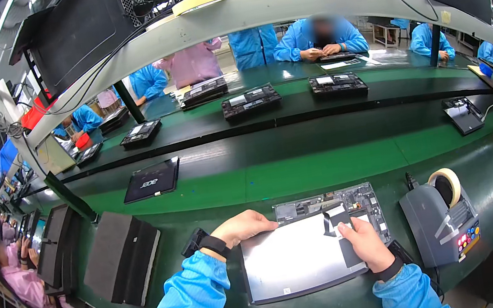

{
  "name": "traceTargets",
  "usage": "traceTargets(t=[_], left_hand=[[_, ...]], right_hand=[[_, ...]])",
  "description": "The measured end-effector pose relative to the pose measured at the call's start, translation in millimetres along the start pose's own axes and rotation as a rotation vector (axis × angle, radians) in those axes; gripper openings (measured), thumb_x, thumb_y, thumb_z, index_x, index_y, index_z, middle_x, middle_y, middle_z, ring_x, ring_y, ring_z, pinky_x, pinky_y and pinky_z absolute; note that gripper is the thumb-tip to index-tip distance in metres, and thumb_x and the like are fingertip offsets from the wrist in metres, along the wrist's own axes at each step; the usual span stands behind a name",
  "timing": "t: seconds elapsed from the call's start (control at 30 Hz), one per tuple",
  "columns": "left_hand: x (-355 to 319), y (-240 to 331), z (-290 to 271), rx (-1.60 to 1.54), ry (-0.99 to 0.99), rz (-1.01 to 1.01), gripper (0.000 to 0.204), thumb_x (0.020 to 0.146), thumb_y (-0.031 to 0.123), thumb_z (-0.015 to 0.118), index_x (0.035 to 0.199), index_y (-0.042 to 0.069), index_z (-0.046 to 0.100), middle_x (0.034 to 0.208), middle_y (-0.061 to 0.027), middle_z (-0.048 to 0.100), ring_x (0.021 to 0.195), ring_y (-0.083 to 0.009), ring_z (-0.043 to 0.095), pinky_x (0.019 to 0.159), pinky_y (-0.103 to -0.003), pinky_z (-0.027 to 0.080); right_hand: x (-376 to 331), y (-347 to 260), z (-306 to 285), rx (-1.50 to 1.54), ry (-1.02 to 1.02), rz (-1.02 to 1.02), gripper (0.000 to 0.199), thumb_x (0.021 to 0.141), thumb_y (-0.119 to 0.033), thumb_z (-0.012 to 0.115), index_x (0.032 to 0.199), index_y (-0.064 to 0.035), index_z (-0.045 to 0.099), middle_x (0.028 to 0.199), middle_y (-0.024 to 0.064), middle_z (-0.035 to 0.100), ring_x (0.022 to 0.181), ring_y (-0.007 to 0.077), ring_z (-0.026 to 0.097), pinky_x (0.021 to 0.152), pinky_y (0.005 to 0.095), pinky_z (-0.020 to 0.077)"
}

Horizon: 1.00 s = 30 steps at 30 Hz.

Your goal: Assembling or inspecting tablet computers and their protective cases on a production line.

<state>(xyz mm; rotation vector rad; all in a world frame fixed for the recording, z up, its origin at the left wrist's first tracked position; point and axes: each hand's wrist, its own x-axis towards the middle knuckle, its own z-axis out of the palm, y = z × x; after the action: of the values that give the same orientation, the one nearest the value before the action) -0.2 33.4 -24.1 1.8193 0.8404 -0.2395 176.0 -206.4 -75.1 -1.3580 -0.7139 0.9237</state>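
Observation:
A thin laptop display panel [298, 258] lies in front of me, its silvery face up and its right side dark. Its far edge overlaps an opened laptop base [360, 197] with bare circuit boards. My left hand [245, 226] pinches the panel's far left edge between thumb and fingers. Near the right side my right hand [367, 244] grips the panel, thumb on top beside a black-and-silver flap [335, 217]; its other fingers are partly hidden. A dark band with a small black box circles my left wrist.
A grey tape dispenser [441, 220] stands at the right, black foam blocks [122, 257] at the left. Beyond lies a dark laptop lid [152, 180]. Opened laptop bases [251, 101] line the farther belt. A grey overhead beam [275, 7] crosses above; co-workers sit opposite.

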Motion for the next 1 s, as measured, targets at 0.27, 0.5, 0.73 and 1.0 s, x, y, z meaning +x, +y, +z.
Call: traceTargets(t=[0.27,0.5,0.73,1.0], left_hand=[[-2.4,-12.5,0.7,-0.076,0.026,0.052,0.035,0.085,0.036,0.066,0.085,0.001,0.069,0.068,0.0007,0.059,0.061,-0.0075,0.049,0.054,-0.023,0.037],[-8.7,1.5,5.3,0.028,0.067,-0.022,0.034,0.086,0.032,0.065,0.088,-0.002,0.07,0.072,-0.0009,0.062,0.064,-0.0079,0.052,0.057,-0.022,0.041],[-5.9,-5.3,4.4,-0.041,0.042,-0.005,0.037,0.084,0.036,0.068,0.083,-0.001,0.068,0.067,-0.0002,0.059,0.061,-0.0082,0.051,0.054,-0.023,0.039],[-4.8,-5.6,27.8,0.143,0.406,0.165,0.029,0.081,0.026,0.074,0.083,-0.001,0.065,0.072,-0.0056,0.065,0.063,-0.0113,0.059,0.059,-0.025,0.049]], right_hand=[[2.2,3.3,-2.1,0.047,-0.045,0.009,0.024,0.097,-0.018,0.052,0.109,0.0019,0.059,0.095,0.0009,0.064,0.084,0.0063,0.056,0.075,0.0234,0.0458],[2.2,4.1,-3.4,0.073,-0.043,0.005,0.024,0.097,-0.017,0.051,0.109,0.0022,0.059,0.096,0.0016,0.064,0.084,0.0066,0.057,0.075,0.0235,0.0462],[2.4,6.0,-3.7,0.097,-0.05,0.01,0.024,0.097,-0.016,0.052,0.109,0.0034,0.058,0.096,0.0029,0.064,0.083,0.0067,0.057,0.075,0.0232,0.0467],[1.0,0.7,-2.7,0.117,-0.05,0.022,0.025,0.097,-0.018,0.051,0.111,0.0015,0.058,0.097,0.0022,0.065,0.085,0.0069,0.057,0.077,0.0237,0.0464]])
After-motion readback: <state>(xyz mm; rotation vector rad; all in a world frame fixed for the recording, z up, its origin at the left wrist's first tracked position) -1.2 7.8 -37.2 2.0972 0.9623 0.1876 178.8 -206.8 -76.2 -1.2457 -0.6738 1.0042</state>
